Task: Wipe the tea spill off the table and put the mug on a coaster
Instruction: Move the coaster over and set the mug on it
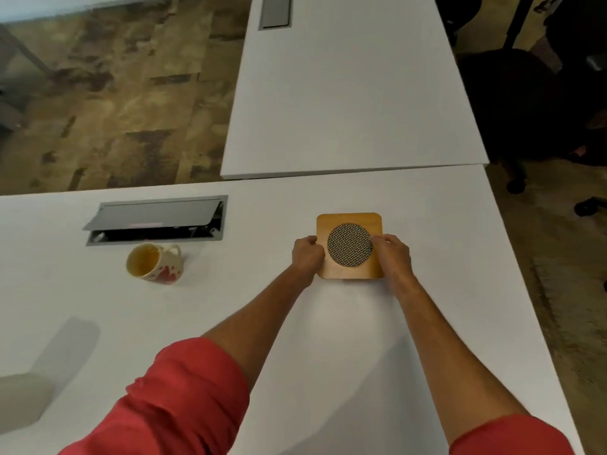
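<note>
The floor (115, 103) was the largest area in view: mottled brown and tan carpet filling the far left, with a strip of the same running down the right edge. Dark office chairs (525, 93) stood in shadow at the far right, castors visible on the carpet.

Two white rectangular tabletops met at a seam. The near white table (295, 323) spanned the frame, matte and evenly lit; no spill could be made out on it at this sharpness. The far white table (354, 93) butted against its far edge and carried a closed grey cable hatch (275, 11) at its far end. In the near table, left of centre, a grey metal cable box (157, 221) sat recessed, lid propped partly open. A blurred grey shape (49, 362) lay at the near left; identity unclear.

Both forearms reached in from the near edge, red sleeves (184, 399) pushed up.

A square wooden coaster with rounded corners and a round woven mesh insert (350, 245) lay flat right of centre. The left hand (307, 254) gripped its left edge with curled fingers; the right hand (392, 254) gripped its right edge likewise.

The cream ceramic mug with red heart marks (154, 262) lay tipped on its side just near of the cable box, mouth facing near-left, handle up, well apart from the coaster.
</note>
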